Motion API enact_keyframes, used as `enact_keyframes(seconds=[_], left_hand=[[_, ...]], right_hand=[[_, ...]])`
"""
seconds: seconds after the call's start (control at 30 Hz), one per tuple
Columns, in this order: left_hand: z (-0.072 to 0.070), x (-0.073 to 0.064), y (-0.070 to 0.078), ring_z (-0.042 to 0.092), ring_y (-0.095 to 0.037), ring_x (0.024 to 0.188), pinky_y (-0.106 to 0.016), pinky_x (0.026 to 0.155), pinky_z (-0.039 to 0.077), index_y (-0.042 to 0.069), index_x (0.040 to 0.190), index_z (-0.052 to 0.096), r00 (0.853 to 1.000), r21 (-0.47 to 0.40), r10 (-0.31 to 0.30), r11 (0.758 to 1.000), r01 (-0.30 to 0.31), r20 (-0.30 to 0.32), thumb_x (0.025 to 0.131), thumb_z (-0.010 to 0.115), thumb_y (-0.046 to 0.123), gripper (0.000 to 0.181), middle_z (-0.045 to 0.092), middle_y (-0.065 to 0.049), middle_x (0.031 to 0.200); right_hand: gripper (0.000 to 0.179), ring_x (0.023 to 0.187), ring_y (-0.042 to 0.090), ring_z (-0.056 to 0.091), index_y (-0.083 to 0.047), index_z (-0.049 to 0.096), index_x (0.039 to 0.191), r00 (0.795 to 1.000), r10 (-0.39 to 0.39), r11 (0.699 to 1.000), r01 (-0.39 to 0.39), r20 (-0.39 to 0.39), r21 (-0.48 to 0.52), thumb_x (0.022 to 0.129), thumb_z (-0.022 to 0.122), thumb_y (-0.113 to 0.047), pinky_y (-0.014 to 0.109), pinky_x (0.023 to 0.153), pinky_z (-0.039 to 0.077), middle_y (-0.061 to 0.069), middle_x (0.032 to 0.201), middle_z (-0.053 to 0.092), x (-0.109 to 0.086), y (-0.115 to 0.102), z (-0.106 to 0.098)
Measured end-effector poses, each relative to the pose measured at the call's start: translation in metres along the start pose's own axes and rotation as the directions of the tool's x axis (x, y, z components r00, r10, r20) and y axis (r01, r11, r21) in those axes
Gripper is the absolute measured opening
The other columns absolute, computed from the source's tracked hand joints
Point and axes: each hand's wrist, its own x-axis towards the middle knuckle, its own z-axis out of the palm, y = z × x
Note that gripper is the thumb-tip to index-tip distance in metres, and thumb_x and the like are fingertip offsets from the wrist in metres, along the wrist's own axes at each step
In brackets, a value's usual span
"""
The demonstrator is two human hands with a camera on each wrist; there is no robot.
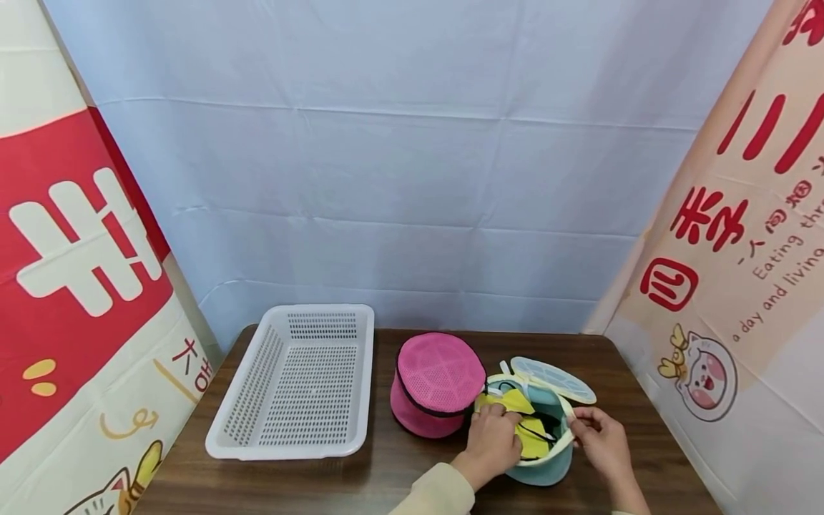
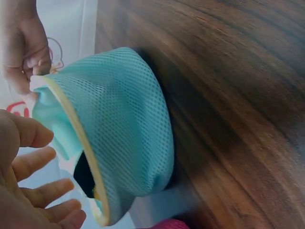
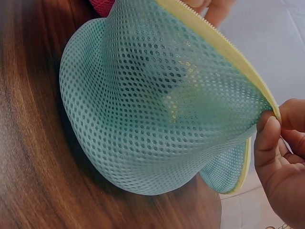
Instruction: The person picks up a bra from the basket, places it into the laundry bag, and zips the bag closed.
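Observation:
A light blue mesh laundry bag [image 1: 547,473] with a pale yellow zip edge stands unzipped on the table, its round lid [image 1: 555,379] folded back behind it. Inside lies a yellow and black fabric item [image 1: 533,442] with dark straps; its kind is not clear. My right hand [image 1: 604,440] pinches the bag's rim on the right, thumb against fingers, as the right wrist view also shows. Over the left side of the opening is my left hand [image 1: 494,438]. In the left wrist view its fingers [image 2: 43,193] are spread and loosely bent, with nothing held between them.
A pink round mesh bag [image 1: 440,372] with black trim stands just left of the blue one. Farther left is a white perforated plastic basket [image 1: 368,386]. The dark wooden table [image 1: 386,486] is bordered by a pale cloth behind and printed cloths at both sides.

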Motion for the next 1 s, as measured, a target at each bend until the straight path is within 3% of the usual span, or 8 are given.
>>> enact_keyframes(seconds=[0.23,0.47,0.6,0.83,1.0], left_hand=[[0.004,-0.004,-0.003,0.044,-0.024,0.113,-0.032,0.075,0.040,0.021,0.104,0.069,0.997,-0.011,-0.077,0.997,0.077,-0.025,0.079,0.066,0.023,0.025,0.053,-0.004,0.110],[0.008,-0.009,-0.006,0.049,-0.025,0.102,-0.036,0.077,0.044,0.011,0.109,0.063,0.973,-0.133,-0.228,0.966,0.223,-0.028,0.078,0.067,0.016,0.032,0.045,-0.015,0.126],[0.010,-0.009,-0.009,0.053,-0.027,0.093,-0.036,0.076,0.046,0.005,0.114,0.059,0.957,-0.227,-0.286,0.936,0.270,-0.039,0.081,0.066,0.015,0.035,0.049,-0.014,0.116],[0.012,-0.006,-0.013,0.059,-0.031,0.090,-0.036,0.074,0.049,-0.002,0.118,0.054,0.940,-0.421,-0.341,0.855,0.302,-0.018,0.087,0.062,0.010,0.034,0.053,-0.018,0.111],[0.018,-0.009,-0.018,0.059,-0.027,0.093,-0.031,0.077,0.049,-0.006,0.116,0.057,0.954,-0.457,-0.299,0.851,0.259,-0.015,0.086,0.061,0.003,0.032,0.056,-0.016,0.107]], right_hand=[[0.028,0.065,0.013,0.056,0.012,0.054,0.110,1.000,0.000,1.000,0.000,-0.005,-0.014,0.089,0.057,-0.007,0.032,0.058,0.052,0.009,0.082,0.060,0.002,0.003,-0.003],[0.028,0.065,0.013,0.056,0.012,0.054,0.110,1.000,-0.003,1.000,0.003,-0.008,-0.019,0.089,0.057,-0.007,0.032,0.058,0.052,0.008,0.082,0.060,0.004,0.005,-0.004],[0.028,0.064,0.013,0.055,0.013,0.054,0.109,1.000,-0.017,1.000,0.017,-0.016,-0.012,0.090,0.057,-0.006,0.031,0.057,0.051,0.008,0.081,0.060,0.005,0.007,-0.006],[0.028,0.064,0.012,0.055,0.013,0.054,0.109,1.000,-0.008,1.000,0.008,-0.021,-0.010,0.089,0.058,-0.006,0.030,0.057,0.051,0.007,0.080,0.060,0.004,0.011,-0.012],[0.028,0.064,0.013,0.056,0.013,0.053,0.110,0.999,0.018,1.000,-0.018,-0.026,-0.015,0.089,0.057,-0.006,0.030,0.057,0.051,0.007,0.081,0.059,0.003,0.013,-0.014]])
